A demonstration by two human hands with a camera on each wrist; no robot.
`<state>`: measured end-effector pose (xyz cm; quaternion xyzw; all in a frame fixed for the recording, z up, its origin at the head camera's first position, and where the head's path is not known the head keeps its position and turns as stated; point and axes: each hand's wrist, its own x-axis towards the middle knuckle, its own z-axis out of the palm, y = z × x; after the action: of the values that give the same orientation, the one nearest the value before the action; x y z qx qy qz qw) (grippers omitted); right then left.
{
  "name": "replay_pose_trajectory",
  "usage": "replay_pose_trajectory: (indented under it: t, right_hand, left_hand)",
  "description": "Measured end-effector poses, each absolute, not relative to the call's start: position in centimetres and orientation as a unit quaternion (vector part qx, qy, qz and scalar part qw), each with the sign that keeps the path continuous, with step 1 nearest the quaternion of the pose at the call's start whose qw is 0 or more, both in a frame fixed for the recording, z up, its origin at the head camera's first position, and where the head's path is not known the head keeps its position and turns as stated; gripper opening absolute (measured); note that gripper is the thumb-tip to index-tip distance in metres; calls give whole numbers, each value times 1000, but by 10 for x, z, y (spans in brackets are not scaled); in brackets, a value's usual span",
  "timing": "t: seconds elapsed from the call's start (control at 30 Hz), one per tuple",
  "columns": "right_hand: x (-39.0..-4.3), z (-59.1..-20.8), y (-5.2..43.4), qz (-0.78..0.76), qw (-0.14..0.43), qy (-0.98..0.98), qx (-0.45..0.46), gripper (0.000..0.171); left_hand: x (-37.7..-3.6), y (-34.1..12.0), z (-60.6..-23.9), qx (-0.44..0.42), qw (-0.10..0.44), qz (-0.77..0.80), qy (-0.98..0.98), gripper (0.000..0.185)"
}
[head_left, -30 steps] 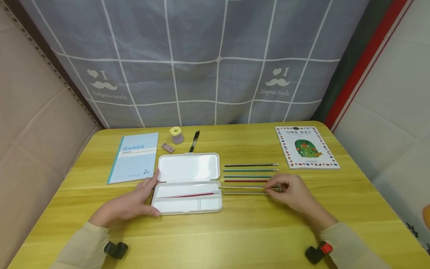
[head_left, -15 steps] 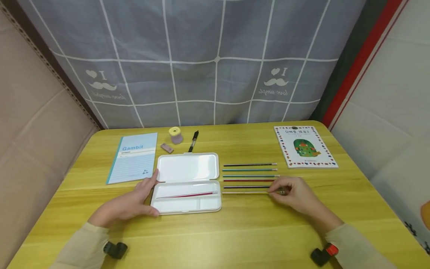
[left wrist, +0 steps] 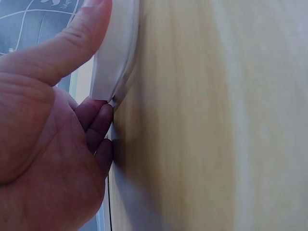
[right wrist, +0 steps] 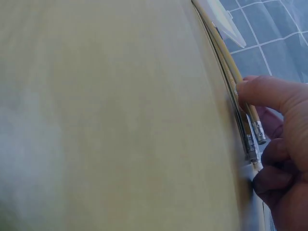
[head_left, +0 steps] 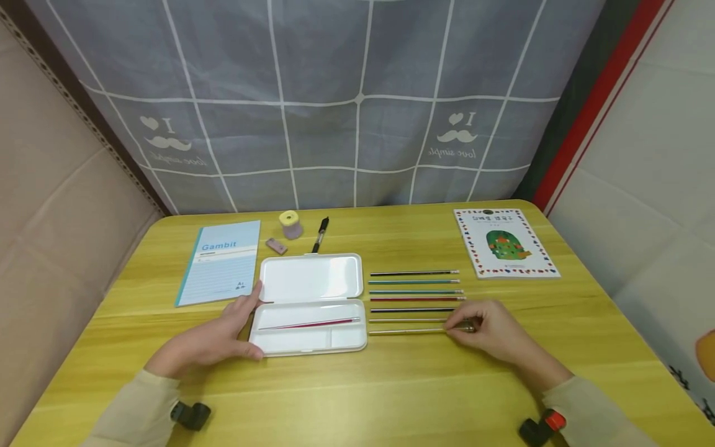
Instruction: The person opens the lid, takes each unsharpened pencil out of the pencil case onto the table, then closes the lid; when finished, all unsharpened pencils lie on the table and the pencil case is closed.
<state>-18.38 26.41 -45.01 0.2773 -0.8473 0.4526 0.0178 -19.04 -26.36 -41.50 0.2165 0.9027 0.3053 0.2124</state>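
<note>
The right hand (head_left: 491,332) pinches the eraser end of a pale pencil (head_left: 408,331) between thumb and fingertips; the pencil lies flat on the yellow table (head_left: 391,391), nearest the person of all the loose pencils, its tip pointing toward the open white pencil case (head_left: 310,304). Half a second ago the same hand gripped the pencil farther from the person, in line with the row; it now lies nearer the table's front edge, apart from the next pencil (head_left: 406,320). The remaining five pencils (head_left: 413,290) are unchanged, parallel, just right of the case. The left hand (head_left: 215,338) holds the case's left end as before, thumb on the upper rim and fingers curled under the near corner; the left wrist view confirms thumb (left wrist: 72,43) on top, fingertips below. A red pencil (head_left: 310,323) lies in the case's long compartment, unmoved. A blue notebook (head_left: 220,262), eraser (head_left: 276,246), sharpener (head_left: 291,224), black pen (head_left: 319,234) and picture book (head_left: 504,242) lie along the far side, undisturbed.
</note>
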Motion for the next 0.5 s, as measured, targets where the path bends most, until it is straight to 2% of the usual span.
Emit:
replay_pose_trajectory:
  t: [0.5]
  right_hand:
    - [-182,-449,262,433,6,-867,247,18]
  left_hand:
    - [-191,-264,-416,218,210,306,903,132]
